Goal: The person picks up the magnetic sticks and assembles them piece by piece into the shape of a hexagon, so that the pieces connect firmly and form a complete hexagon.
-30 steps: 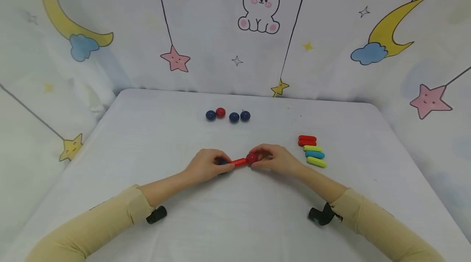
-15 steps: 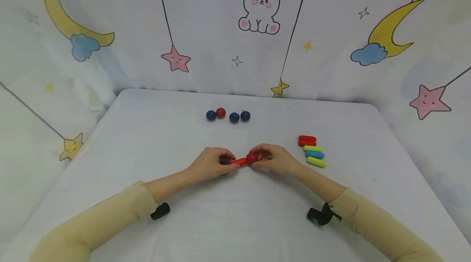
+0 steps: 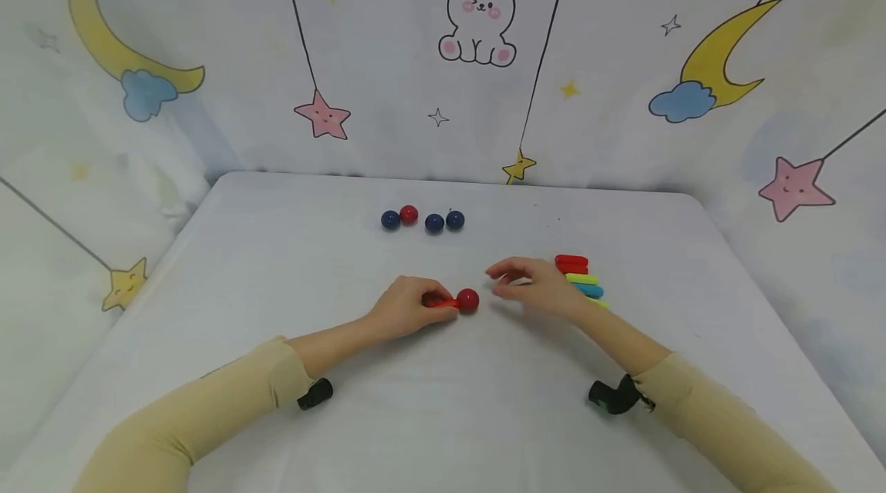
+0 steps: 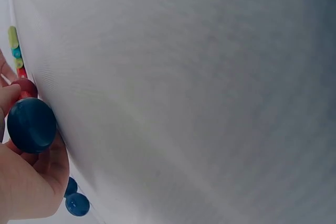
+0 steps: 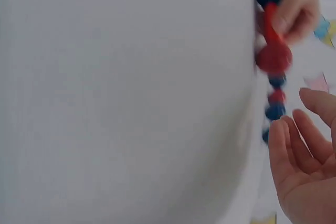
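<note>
On the white-covered table (image 3: 291,262), the left hand (image 3: 407,308) pinches a slim, smooth red stick (image 5: 270,27), with a glossy, round red ball (image 3: 467,301) at its three o'clock end and a dark blue ball (image 4: 31,125) at its nine o'clock end. Near that red ball, towards three o'clock, the right hand (image 3: 536,287) hovers with its thumb spread from its fingers. From the same ball, three blue balls (image 3: 434,223) and a second red ball (image 3: 409,214) sit at eleven o'clock, while red, yellow-green and blue sticks (image 3: 591,291) lie near three o'clock, partly hidden by the right hand.
</note>
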`<state>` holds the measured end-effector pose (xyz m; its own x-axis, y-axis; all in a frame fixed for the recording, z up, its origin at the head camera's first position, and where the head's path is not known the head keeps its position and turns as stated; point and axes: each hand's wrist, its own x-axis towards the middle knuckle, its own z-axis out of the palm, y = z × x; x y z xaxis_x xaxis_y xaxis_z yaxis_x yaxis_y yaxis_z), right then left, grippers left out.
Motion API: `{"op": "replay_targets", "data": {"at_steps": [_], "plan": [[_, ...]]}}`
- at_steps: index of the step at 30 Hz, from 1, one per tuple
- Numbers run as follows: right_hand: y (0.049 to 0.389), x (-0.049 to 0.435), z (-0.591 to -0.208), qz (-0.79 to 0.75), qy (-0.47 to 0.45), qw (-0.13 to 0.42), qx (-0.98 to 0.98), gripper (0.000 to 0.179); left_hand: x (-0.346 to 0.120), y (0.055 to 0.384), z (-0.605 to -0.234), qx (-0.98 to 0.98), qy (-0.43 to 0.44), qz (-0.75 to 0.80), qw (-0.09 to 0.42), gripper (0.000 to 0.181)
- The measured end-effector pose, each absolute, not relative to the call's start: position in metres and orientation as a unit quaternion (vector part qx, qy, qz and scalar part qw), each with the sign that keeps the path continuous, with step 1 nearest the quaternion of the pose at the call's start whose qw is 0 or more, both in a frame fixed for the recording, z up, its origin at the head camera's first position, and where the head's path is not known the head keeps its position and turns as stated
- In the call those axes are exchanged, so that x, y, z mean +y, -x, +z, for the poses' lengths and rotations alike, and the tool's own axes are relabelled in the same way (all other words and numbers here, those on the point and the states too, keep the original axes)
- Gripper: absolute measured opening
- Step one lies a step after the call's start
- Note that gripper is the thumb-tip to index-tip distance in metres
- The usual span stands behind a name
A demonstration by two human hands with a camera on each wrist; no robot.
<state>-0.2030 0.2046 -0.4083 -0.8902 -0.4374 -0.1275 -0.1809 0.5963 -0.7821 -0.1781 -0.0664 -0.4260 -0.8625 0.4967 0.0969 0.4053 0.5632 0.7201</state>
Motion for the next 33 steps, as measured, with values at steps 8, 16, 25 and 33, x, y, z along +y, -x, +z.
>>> {"op": "replay_targets", "data": {"at_steps": [8,16,25,33], "plan": [[0.230,0.288,-0.390,-0.327,0.115,0.060,0.936,0.033,-0.068,0.177,-0.425,0.886,-0.251,0.385,0.062,0.018],[0.239,0.319,-0.396,-0.303,0.069,0.123,0.943,0.039,-0.069,0.178,-0.427,0.882,-0.255,0.392,0.060,0.017],[0.251,0.317,-0.402,-0.293,0.083,0.134,0.943,0.038,-0.069,0.179,-0.429,0.881,-0.254,0.395,0.060,0.017],[0.244,0.272,-0.403,-0.312,0.172,0.114,0.927,0.027,-0.069,0.180,-0.429,0.880,-0.251,0.399,0.065,0.018]]}}
